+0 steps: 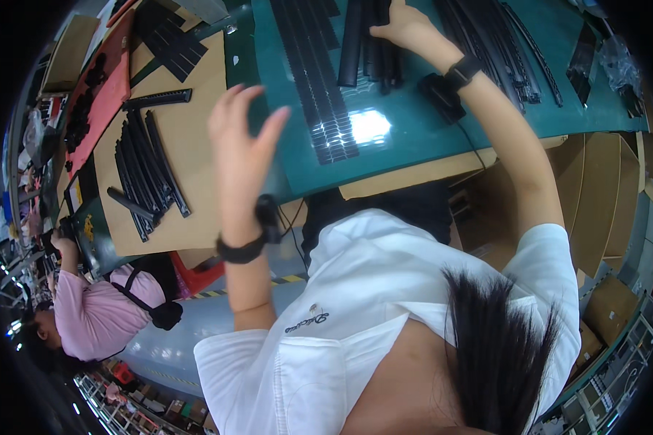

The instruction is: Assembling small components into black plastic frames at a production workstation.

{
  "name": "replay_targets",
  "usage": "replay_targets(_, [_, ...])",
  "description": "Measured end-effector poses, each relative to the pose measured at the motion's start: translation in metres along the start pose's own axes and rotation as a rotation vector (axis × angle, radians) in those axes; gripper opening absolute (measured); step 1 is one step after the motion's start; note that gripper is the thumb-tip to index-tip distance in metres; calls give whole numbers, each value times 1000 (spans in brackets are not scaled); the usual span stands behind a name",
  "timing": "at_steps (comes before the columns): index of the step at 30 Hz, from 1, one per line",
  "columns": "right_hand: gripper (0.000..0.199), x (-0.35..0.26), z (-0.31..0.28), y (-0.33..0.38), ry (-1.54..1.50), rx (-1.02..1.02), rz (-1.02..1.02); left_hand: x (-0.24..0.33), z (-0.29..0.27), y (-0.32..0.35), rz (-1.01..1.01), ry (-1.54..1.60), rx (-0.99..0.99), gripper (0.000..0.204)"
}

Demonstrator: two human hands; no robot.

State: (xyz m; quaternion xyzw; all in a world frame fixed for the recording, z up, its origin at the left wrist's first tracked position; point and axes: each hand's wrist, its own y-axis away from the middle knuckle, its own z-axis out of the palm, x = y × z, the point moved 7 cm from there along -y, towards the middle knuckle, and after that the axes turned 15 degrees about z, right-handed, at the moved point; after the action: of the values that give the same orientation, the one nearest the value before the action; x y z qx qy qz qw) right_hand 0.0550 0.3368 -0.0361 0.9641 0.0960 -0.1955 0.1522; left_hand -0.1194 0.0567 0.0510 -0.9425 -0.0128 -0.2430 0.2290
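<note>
My left hand (243,138) is raised over the gap between the cardboard sheet and the green mat, slightly blurred. Its thumb and fingers are spread, with nothing between them. At the top edge, my right hand (408,29) is over a group of long black plastic strips (350,51). Its thumb points left and a finger points away, apart from each other; the other fingers are hard to see. I cannot tell whether it touches the strips. Left of it, flat black strips with notched edges (315,94) lie side by side on the green mat (268,43).
More black strips (486,51) lie right of my right forearm, near a black box (441,98) with a cable. At left, a bundle of black strips (145,174) rests on a cardboard sheet (203,138). A person in pink (109,312) works at far left. Cardboard boxes (595,196) stand below right.
</note>
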Motion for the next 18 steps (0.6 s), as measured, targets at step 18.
replay_targets(18, [50,-23,9,140,-1271,-518,-175,65,118,-29,-366,1487,-6,40])
